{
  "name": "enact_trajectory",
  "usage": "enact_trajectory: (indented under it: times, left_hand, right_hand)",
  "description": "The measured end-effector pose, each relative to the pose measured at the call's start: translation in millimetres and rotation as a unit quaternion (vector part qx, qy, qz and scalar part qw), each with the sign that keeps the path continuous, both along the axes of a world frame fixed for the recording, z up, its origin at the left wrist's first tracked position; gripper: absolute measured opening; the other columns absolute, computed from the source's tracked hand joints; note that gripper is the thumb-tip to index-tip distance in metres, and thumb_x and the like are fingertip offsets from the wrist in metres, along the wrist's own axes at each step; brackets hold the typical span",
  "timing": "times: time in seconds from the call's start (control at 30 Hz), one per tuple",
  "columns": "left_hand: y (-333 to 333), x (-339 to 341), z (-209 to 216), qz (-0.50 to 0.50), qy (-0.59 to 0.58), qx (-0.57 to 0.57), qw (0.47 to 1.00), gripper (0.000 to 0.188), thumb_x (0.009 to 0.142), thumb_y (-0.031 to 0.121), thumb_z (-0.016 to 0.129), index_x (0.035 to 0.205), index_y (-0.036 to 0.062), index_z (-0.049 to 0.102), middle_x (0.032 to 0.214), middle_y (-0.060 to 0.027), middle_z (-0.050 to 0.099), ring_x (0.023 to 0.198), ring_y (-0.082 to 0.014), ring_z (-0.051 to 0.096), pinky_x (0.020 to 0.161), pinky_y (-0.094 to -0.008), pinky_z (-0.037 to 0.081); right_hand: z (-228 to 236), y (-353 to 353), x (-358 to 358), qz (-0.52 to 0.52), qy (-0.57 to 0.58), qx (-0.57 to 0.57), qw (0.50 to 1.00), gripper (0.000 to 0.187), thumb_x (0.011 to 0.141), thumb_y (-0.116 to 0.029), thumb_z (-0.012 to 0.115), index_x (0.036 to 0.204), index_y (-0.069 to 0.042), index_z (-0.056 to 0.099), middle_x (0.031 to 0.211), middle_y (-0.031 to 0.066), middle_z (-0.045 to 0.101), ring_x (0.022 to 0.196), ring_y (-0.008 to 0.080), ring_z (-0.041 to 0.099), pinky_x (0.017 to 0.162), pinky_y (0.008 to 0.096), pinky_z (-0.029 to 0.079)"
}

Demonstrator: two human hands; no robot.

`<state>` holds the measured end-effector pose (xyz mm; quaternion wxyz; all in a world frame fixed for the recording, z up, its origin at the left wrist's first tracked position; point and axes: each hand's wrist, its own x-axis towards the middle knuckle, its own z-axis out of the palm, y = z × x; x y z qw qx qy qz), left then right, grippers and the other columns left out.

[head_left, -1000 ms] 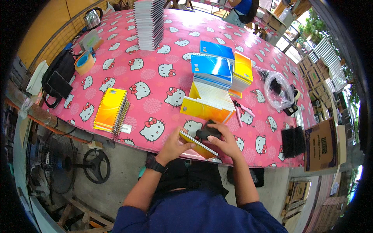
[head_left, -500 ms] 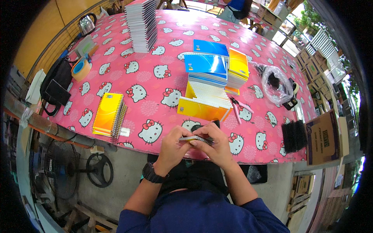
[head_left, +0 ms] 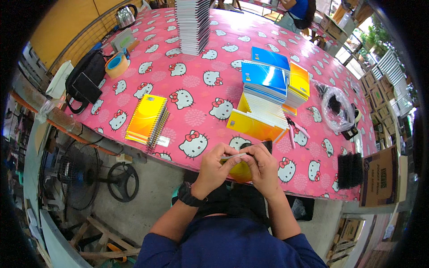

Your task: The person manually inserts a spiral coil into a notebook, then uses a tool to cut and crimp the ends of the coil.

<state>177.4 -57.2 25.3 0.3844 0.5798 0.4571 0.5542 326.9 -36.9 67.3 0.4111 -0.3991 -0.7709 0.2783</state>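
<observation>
A yellow spiral notebook (head_left: pixel 241 169), glossy-covered, sits at the table's (head_left: pixel 196 80) six-o'clock edge, pinched edge-on by the left hand (head_left: pixel 214 167) and the right hand (head_left: pixel 263 169). A second ago it lay flatter, its wire spine showing.

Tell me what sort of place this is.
Probably a small notebook-making or packing workshop. A tall stack of notebooks and piles of spiral notebooks cover a long table with a pink cartoon-cat cloth, and cardboard boxes stand nearby.
</observation>
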Motion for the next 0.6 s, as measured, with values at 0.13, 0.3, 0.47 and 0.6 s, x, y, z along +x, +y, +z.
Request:
enact_trajectory:
  times: [0.13,0.3,0.47,0.6]
  left_hand:
    - [-2,-1,2,0.017,-0.008,-0.001,1.000,0.015,0.083,0.011,0.066,0.090,0.0007,0.058,0.085,-0.0073,0.062,0.079,-0.0140,0.060,0.070,-0.0263,0.048]
    - [-5,-14,10,0.036,0.021,0.017,0.999,0.015,0.082,0.011,0.065,0.089,0.0009,0.057,0.085,-0.0099,0.062,0.078,-0.0194,0.061,0.070,-0.0291,0.047]
    - [-7,-13,14,0.027,0.044,0.025,0.998,0.015,0.082,0.011,0.064,0.089,0.0006,0.056,0.084,-0.0103,0.060,0.077,-0.0208,0.060,0.070,-0.0295,0.048]
    - [-8,-10,11,0.048,0.029,0.026,0.998,0.015,0.082,0.010,0.064,0.089,0.0007,0.056,0.084,-0.0103,0.060,0.078,-0.0209,0.060,0.069,-0.0301,0.047]
  right_hand:
    - [-1,2,-3,0.012,-0.016,0.023,1.000,0.011,0.079,-0.002,0.062,0.090,0.000,0.059,0.082,0.0131,0.056,0.077,0.0275,0.057,0.067,0.0347,0.046]
    - [3,1,-5,0.037,-0.005,-0.030,0.999,0.011,0.079,-0.004,0.063,0.088,0.000,0.059,0.082,0.0120,0.055,0.074,0.0256,0.055,0.064,0.0323,0.045]
    - [0,-3,-8,0.025,0.024,-0.013,0.999,0.013,0.079,-0.006,0.063,0.090,-0.001,0.058,0.082,0.0121,0.055,0.073,0.0256,0.054,0.065,0.0319,0.045]
    - [-6,-3,-11,0.026,0.012,0.028,0.999,0.012,0.081,-0.006,0.061,0.091,0.000,0.058,0.083,0.0129,0.055,0.077,0.0271,0.054,0.067,0.0331,0.045]
